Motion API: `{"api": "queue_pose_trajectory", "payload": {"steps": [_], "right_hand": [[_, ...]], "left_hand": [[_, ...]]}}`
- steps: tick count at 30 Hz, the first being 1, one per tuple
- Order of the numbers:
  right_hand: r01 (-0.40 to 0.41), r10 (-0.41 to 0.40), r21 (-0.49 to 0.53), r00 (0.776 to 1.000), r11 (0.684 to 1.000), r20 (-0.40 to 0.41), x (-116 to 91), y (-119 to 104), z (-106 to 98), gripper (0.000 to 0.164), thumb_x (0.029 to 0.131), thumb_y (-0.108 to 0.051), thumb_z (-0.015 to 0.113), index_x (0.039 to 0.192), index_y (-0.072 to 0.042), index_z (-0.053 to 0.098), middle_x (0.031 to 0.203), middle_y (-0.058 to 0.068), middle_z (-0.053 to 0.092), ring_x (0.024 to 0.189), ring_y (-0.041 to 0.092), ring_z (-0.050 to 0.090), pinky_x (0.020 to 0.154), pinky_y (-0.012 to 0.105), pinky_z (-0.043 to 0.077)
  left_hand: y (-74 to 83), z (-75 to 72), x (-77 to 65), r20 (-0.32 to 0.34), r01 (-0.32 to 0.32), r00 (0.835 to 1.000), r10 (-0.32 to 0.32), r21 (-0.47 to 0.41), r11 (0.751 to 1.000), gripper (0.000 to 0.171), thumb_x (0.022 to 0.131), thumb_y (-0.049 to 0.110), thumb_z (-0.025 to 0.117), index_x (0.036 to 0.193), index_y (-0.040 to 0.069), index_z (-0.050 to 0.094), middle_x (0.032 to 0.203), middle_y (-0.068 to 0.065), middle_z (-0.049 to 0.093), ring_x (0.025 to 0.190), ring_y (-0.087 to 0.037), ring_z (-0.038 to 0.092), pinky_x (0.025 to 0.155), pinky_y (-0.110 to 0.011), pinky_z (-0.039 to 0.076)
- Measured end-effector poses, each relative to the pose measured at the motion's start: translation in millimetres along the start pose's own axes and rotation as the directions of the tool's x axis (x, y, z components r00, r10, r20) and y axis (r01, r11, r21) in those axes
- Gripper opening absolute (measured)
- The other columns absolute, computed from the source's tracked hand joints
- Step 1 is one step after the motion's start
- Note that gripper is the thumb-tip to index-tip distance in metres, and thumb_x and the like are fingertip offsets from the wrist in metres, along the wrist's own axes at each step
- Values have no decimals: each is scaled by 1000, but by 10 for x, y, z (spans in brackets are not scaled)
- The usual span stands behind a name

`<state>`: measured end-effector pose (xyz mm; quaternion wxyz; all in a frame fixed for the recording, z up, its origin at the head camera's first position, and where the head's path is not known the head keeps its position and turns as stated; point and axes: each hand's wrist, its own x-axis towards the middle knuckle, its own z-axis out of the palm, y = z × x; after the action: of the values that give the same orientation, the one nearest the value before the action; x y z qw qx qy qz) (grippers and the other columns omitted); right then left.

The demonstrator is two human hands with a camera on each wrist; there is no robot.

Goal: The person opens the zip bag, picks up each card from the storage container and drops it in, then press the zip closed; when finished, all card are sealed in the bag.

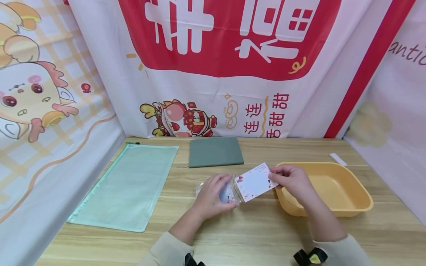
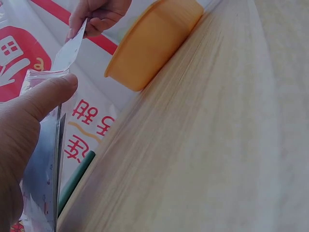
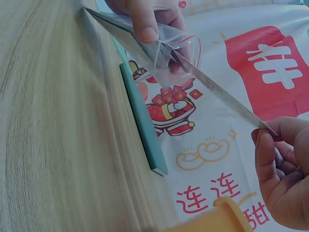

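My left hand (image 1: 213, 195) grips a clear zip bag (image 3: 169, 53) with cards inside, its thumb lying across the bag near the open end. Between the thumb and fingers of my right hand (image 1: 294, 181) is a white card (image 1: 255, 183) with small floral prints along its edges. The near end of that card sits at the mouth of the bag; most of it is outside. In the right wrist view the card shows edge-on, spanning from the bag to the right fingertips. Bag and cards are held just above the wooden table.
A dark green notebook (image 1: 216, 152) lies behind the hands. To the left is a mint zip pouch (image 1: 126, 186), flat on the table (image 1: 253, 236). A yellow basin (image 1: 361, 199) stands at the right, partly behind the right forearm, with a small white strip (image 1: 338, 159) beyond it.
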<state>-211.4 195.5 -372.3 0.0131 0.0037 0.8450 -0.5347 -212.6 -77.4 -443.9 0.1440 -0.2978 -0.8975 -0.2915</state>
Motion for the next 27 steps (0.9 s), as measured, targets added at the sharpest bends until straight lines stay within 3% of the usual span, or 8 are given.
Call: {"api": "queue_pose_trajectory", "payload": {"steps": [6,18,27], "right_hand": [[-18,18,21,1000,1000,0,0,-27,99,37,91,-19,69,120,3,66,104,12,70,75,11,61,70,26,58],[-63,65,83,998,995,-27,-52,-57,217,39,92,-21,68,124,1,64,116,17,65,81,12,61,70,19,55],[-35,45,153,997,988,-61,-72,-28,339,36,90,-14,70,120,6,65,90,2,68,74,8,60,68,22,57]], "left_hand": [[-2,2,2,14,8,1000,-7,-3,1000,87,72,48,81,145,13,48,139,-6,53,128,-23,50,108,-48,42],[9,-5,4,23,18,1000,-18,6,1000,91,72,53,81,147,16,45,138,-6,53,128,-23,50,108,-46,42],[15,-5,2,28,31,999,-31,5,999,91,72,52,81,147,14,44,138,-7,53,127,-24,50,107,-47,42]]}}
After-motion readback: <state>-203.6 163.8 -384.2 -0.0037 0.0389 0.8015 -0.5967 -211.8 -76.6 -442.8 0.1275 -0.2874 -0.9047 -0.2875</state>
